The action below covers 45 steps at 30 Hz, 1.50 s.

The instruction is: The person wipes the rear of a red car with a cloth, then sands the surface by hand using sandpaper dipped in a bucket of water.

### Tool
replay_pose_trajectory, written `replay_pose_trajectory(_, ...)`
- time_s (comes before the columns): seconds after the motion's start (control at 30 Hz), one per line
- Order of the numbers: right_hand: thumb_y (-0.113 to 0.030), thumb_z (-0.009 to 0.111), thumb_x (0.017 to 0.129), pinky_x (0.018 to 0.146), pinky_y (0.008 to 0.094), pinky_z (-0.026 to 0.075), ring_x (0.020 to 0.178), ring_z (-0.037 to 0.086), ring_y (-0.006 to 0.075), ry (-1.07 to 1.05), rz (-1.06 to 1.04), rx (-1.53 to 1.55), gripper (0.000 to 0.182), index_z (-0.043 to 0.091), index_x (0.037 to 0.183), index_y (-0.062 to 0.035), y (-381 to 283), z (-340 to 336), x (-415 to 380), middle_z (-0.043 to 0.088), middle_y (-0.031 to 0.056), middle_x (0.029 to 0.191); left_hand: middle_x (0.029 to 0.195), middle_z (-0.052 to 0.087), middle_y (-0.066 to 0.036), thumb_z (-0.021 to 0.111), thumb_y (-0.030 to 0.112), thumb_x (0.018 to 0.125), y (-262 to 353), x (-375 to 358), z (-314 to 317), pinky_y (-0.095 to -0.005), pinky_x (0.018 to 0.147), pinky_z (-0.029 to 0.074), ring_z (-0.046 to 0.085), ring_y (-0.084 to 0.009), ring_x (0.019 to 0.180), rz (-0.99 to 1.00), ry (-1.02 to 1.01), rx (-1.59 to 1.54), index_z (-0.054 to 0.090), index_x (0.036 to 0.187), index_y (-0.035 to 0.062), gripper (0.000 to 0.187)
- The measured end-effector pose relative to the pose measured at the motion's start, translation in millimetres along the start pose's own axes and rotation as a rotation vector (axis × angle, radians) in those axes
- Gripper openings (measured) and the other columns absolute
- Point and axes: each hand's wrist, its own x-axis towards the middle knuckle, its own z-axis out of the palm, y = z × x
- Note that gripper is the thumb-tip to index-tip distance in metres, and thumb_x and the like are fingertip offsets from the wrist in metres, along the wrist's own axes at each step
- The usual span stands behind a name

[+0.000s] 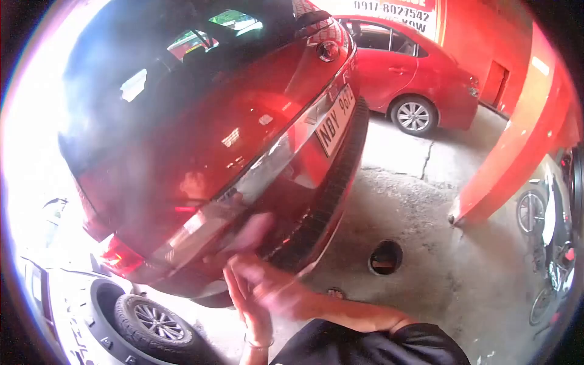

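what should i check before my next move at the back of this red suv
1. Tailgate shut: ok, by the look of it.
2. License plate in place: ok.
3. Left hand open: ok, fingers extended.
4. Right hand empty: cannot tell, motion blur.
5. Floor behind the bumper unobstructed: not ok, there's a dark round opening or object.
6. Loose alloy wheel secured: cannot tell.

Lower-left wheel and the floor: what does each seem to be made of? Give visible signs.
Tyre: likely rubber, dull and dark with tread. Rim: probably metal, its spokes silvery, though coated plastic is possible. Floor: apparently concrete, matte grey with a crack.
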Motion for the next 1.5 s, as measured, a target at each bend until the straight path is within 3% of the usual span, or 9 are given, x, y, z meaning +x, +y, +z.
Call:
replay_pose_trajectory(0.2, -0.040, 0.043, 0.110, 0.126, 0.0463, 0.018, 0.158, 0.018, 0.0366, -0.107, -0.152, 0.187, 0.064, 0.031, 0.161, -0.0035, -77.8, -30.4, -4.0, 0.018, 0.0205, 0.170, 0.162, 0.035, -0.016, 0.047, 0.042, 0.108, 42.1, -1.0, -4.0, -0.0499, 0.122, 0.030, 0.034, -0.0376, 0.149, 0.162, 0.024, -0.244, 0.019, 0.162, 0.0030, 0.072)
replay_pose_trajectory(0.33, -0.038, 0.053, 0.107, 0.122, 0.0442, 0.031, 0.150, 0.037, 0.0345, 0.035, 0.036, -0.058, 0.058, 0.044, 0.155, -0.0075, -51.9, -85.7, -65.5, 0.039, 0.0166, 0.162, 0.139, 0.058, -0.022, 0.061, 0.023, 0.100, 78.0, 32.3, -63.7, -0.0484, 0.106, 0.048, 0.059, -0.0375, 0.125, 0.879, 0.460, 1.720, 0.039, 0.151, -0.0021, 0.061)
replay_pose_trajectory(0.47, -0.026, 0.066, 0.099, 0.115, 0.0454, 0.042, 0.137, 0.052, 0.0394, 0.132, 0.421, -0.379, 0.052, 0.054, 0.145, -0.0070, 55.3, -129.5, -209.4, 0.054, 0.0193, 0.148, 0.140, 0.055, -0.021, 0.054, 0.024, 0.102, 153.3, 129.7, -44.3, -0.0492, 0.111, 0.039, 0.052, -0.0376, 0.131, 0.202, -0.077, 1.804, 0.050, 0.146, 0.0010, 0.050)
replay_pose_trajectory(0.73, -0.019, 0.069, 0.090, 0.106, 0.0480, 0.048, 0.124, 0.061, 0.0408, 0.234, 1.140, -0.420, 0.049, 0.061, 0.137, -0.0046, 144.8, -226.9, -582.6, 0.064, 0.0243, 0.133, 0.139, 0.057, -0.020, 0.052, 0.037, 0.103, 74.9, 242.1, 93.0, -0.0502, 0.115, 0.036, 0.050, -0.0380, 0.134, 0.845, 0.269, 2.227, 0.055, 0.140, 0.0062, 0.049)
replay_pose_trajectory(0.83, -0.017, 0.068, 0.090, 0.106, 0.0472, 0.049, 0.123, 0.062, 0.0399, 0.125, 1.406, -0.296, 0.047, 0.064, 0.135, -0.0066, 81.4, -305.2, -537.6, 0.065, 0.0224, 0.132, 0.139, 0.057, -0.019, 0.051, 0.043, 0.103, 36.7, 259.1, 159.1, -0.0505, 0.116, 0.035, 0.049, -0.0381, 0.135, 0.936, 0.352, 2.261, 0.058, 0.137, 0.0082, 0.049)
replay_pose_trajectory(0.97, -0.016, 0.069, 0.091, 0.104, 0.0448, 0.049, 0.122, 0.063, 0.0381, 0.243, 1.136, -0.403, 0.045, 0.064, 0.134, -0.0064, 173.8, -358.0, -601.3, 0.068, 0.0209, 0.127, 0.139, 0.058, -0.018, 0.050, 0.050, 0.103, -15.8, 290.5, 240.2, -0.0510, 0.118, 0.033, 0.048, -0.0382, 0.137, 0.986, 0.398, 2.281, 0.060, 0.134, 0.0108, 0.051)
replay_pose_trajectory(1.1, -0.014, 0.065, 0.098, 0.103, 0.0427, 0.050, 0.121, 0.064, 0.0388, 0.284, 0.938, -0.410, 0.039, 0.062, 0.135, -0.0054, 214.1, -441.4, -503.0, 0.067, 0.0210, 0.129, 0.140, 0.057, -0.019, 0.047, 0.056, 0.103, -76.7, 360.2, 284.3, -0.0523, 0.119, 0.030, 0.047, -0.0383, 0.138, 1.044, 0.451, 2.304, 0.060, 0.136, 0.0106, 0.058)
replay_pose_trajectory(1.27, -0.020, 0.063, 0.099, 0.107, 0.0481, 0.047, 0.125, 0.061, 0.0407, 0.266, 0.812, -0.436, 0.042, 0.060, 0.139, -0.0051, 280.9, -515.9, -431.1, 0.064, 0.0220, 0.135, 0.151, 0.049, -0.023, 0.040, 0.061, 0.103, -132.5, 413.4, 405.8, -0.0555, 0.122, 0.025, 0.041, -0.0388, 0.145, 0.482, 0.375, 2.590, 0.054, 0.143, 0.0054, 0.071)
replay_pose_trajectory(1.5, -0.021, 0.066, 0.095, 0.105, 0.0433, 0.050, 0.124, 0.063, 0.0370, 0.202, 1.105, -0.433, 0.043, 0.063, 0.134, -0.0037, 373.2, -636.1, -515.3, 0.067, 0.0209, 0.130, 0.146, 0.054, -0.020, 0.053, 0.056, 0.099, -216.4, 504.9, 516.9, -0.0545, 0.116, 0.033, 0.047, -0.0404, 0.137, 0.609, 0.288, 2.317, 0.060, 0.136, 0.0076, 0.061)
